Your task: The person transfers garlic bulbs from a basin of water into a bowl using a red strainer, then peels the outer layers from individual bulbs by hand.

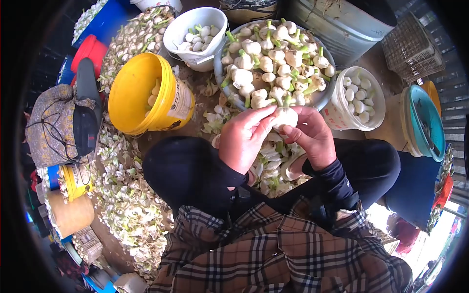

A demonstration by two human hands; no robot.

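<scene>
Buckets and heaped peelings ring the floor where the left hand (243, 139) and right hand (312, 136) pinch one garlic bulb (285, 116) between them, fingers closed on it from either side, just before the big basin (325, 95).

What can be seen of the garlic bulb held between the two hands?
The garlic bulb is white and rounded, with a smooth, papery-looking skin. It sits between both hands, in front of the big basin heaped with more bulbs. The left hand wraps its left side, fingers lying over the top edge. The right hand pinches it from the right and below. Its underside is hidden by the fingers, and no green stalk shows on it.
</scene>
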